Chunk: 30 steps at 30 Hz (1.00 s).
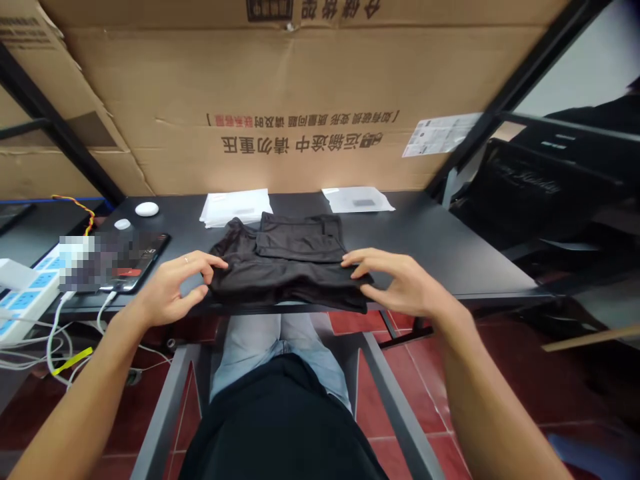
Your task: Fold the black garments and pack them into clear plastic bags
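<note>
Item one: black garment [287, 270], folded in layers, lying at the near edge of the counter [430, 250], roughly centred in front of me.

Item two: left hand [176, 288], bare, with a ring on one finger. Its curled fingers touch the garment's left end.

Item three: right hand [403, 280], bare, its fingertips on the garment's right end. The hands stand apart, with the garment between them. I cannot tell whether either one pinches the cloth.

Also on the counter, behind the garment: white packet [235, 208] and, to its right, translucent bag [358, 200] with a grey label showing through. Both lie flat, well apart from the hands.

To the left of the garment: white puck [147, 209], smaller white disc [123, 224], and phone [143, 263], partly blurred, just beside the left hand. Its cable [105, 308] runs down over the counter edge.

Further left: white power strip [27, 293] with blue sockets and a bundle of cords.

Behind the counter: large cardboard sheet [300, 87], printed with red and black characters, standing tilted against the counter's far side.

Below: my jeans [280, 340] and red floor tiles [395, 380].
</note>
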### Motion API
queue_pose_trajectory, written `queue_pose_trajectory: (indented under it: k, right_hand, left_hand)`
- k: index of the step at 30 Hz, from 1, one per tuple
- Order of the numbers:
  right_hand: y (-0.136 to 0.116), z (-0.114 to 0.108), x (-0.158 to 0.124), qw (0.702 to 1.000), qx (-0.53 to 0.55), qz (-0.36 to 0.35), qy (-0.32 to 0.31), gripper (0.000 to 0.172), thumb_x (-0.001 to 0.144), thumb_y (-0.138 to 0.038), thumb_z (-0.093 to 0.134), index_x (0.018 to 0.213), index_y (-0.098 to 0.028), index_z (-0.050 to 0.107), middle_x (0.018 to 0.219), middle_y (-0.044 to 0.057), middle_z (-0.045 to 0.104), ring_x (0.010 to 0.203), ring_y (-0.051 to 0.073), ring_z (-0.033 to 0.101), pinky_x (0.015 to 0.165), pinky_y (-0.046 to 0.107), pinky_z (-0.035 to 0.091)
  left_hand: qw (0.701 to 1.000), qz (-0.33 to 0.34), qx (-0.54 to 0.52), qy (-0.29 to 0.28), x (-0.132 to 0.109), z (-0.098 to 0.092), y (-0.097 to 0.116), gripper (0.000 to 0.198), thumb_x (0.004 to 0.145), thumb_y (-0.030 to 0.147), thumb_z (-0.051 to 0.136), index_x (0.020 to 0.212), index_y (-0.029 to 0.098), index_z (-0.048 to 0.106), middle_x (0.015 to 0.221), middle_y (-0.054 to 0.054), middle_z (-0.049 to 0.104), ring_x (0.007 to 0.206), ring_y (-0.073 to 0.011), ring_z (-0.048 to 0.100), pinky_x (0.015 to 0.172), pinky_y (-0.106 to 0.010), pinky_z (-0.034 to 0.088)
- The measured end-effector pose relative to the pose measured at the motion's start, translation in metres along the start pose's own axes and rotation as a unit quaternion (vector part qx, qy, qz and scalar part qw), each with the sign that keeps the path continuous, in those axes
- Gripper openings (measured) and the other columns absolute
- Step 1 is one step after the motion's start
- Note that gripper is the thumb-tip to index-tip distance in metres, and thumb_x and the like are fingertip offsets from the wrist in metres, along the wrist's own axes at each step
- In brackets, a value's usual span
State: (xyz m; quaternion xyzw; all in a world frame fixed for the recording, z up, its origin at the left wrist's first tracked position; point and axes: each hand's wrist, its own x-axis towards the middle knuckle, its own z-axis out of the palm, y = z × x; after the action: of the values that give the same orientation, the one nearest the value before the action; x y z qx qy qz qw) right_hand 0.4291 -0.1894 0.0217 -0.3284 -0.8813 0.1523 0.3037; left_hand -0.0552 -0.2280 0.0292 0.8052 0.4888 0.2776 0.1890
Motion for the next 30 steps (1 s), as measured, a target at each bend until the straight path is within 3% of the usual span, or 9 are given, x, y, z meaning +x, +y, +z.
queue_pose_trajectory:
  k: [3, 7, 9, 12, 16, 21, 24, 27, 30]
  right_hand:
    - [-0.010, 0.000, -0.016, 0.998, 0.024, 0.025, -0.050, 0.015, 0.096, -0.043, 0.087, 0.104, -0.031, 0.082, 0.128, 0.007, 0.088, 0.120, 0.036, 0.085, 0.104, 0.050, 0.070]
    - [-0.001, 0.001, 0.000, 0.999, 0.005, 0.041, 0.010, 0.017, 0.108, -0.045, 0.074, 0.110, -0.030, 0.083, 0.128, 0.008, 0.088, 0.118, 0.033, 0.085, 0.110, 0.051, 0.069]
    - [0.011, 0.003, 0.016, 0.998, -0.046, 0.028, 0.034, 0.017, 0.107, -0.041, 0.074, 0.115, -0.030, 0.083, 0.133, 0.008, 0.086, 0.122, 0.033, 0.084, 0.115, 0.053, 0.067]
    - [0.029, 0.010, 0.039, 0.993, -0.113, -0.009, -0.016, 0.017, 0.102, -0.034, 0.077, 0.116, -0.028, 0.084, 0.139, 0.011, 0.083, 0.131, 0.037, 0.079, 0.118, 0.058, 0.064]
    - [0.043, 0.011, 0.055, 0.988, -0.117, -0.047, -0.093, 0.013, 0.103, -0.025, 0.066, 0.099, -0.026, 0.079, 0.122, 0.013, 0.085, 0.126, 0.037, 0.079, 0.112, 0.056, 0.064]
    - [0.068, -0.005, 0.083, 0.991, -0.093, 0.079, 0.048, 0.012, 0.109, -0.035, 0.059, 0.108, -0.026, 0.067, 0.096, 0.007, 0.080, 0.085, 0.029, 0.074, 0.082, 0.043, 0.059]
    - [0.091, -0.007, 0.111, 0.977, -0.093, 0.152, 0.121, 0.014, 0.109, -0.039, 0.060, 0.108, -0.026, 0.065, 0.083, 0.004, 0.074, 0.075, 0.027, 0.069, 0.079, 0.041, 0.056]
    - [0.100, 0.001, 0.127, 0.966, -0.116, 0.184, 0.139, 0.023, 0.105, -0.039, 0.066, 0.121, -0.023, 0.067, 0.097, 0.010, 0.079, 0.090, 0.032, 0.075, 0.089, 0.047, 0.061]
    - [0.083, 0.019, 0.115, 0.967, -0.163, 0.133, 0.146, 0.037, 0.106, -0.042, 0.065, 0.135, -0.020, 0.069, 0.132, 0.020, 0.078, 0.126, 0.041, 0.074, 0.113, 0.060, 0.059]
  left_hand:
    - [0.999, 0.033, 0.012, 0.012, -0.005, -0.002, -0.002, 0.009, 0.089, 0.035, 0.066, 0.094, 0.031, 0.073, 0.120, -0.004, 0.086, 0.112, -0.0315, 0.080, 0.108, -0.046, 0.062]
    - [0.990, 0.052, 0.097, 0.088, 0.036, 0.005, 0.010, 0.021, 0.102, 0.040, 0.064, 0.110, 0.027, 0.079, 0.103, -0.003, 0.083, 0.091, -0.0246, 0.077, 0.095, -0.039, 0.063]
    - [0.984, 0.091, 0.151, 0.040, 0.065, 0.012, 0.020, 0.028, 0.105, 0.040, 0.065, 0.124, 0.026, 0.080, 0.120, -0.006, 0.083, 0.102, -0.0251, 0.077, 0.096, -0.039, 0.062]
    - [0.960, 0.134, 0.238, -0.058, 0.100, 0.026, 0.030, 0.030, 0.103, 0.035, 0.072, 0.130, 0.027, 0.081, 0.139, -0.008, 0.079, 0.127, -0.0296, 0.074, 0.102, -0.040, 0.061]
    - [0.942, 0.126, 0.293, -0.105, 0.125, 0.039, 0.030, 0.020, 0.103, 0.025, 0.067, 0.113, 0.029, 0.084, 0.129, -0.006, 0.081, 0.118, -0.0296, 0.077, 0.093, -0.039, 0.060]
    - [0.967, 0.062, 0.248, 0.017, 0.163, 0.037, 0.022, 0.026, 0.105, 0.023, 0.061, 0.121, 0.026, 0.081, 0.116, -0.008, 0.084, 0.106, -0.0298, 0.078, 0.094, -0.041, 0.058]
    - [0.975, 0.025, 0.206, 0.077, 0.190, 0.038, 0.024, 0.033, 0.107, 0.021, 0.057, 0.135, 0.023, 0.076, 0.123, -0.010, 0.085, 0.108, -0.0281, 0.078, 0.105, -0.042, 0.057]
    - [0.973, 0.006, 0.207, 0.097, 0.196, 0.044, 0.030, 0.044, 0.107, 0.019, 0.056, 0.149, 0.019, 0.069, 0.143, -0.015, 0.078, 0.118, -0.0295, 0.078, 0.112, -0.045, 0.057]
    - [0.972, 0.005, 0.225, 0.069, 0.170, 0.051, 0.033, 0.045, 0.110, 0.026, 0.056, 0.153, 0.017, 0.068, 0.155, -0.018, 0.072, 0.128, -0.0327, 0.076, 0.116, -0.047, 0.057]
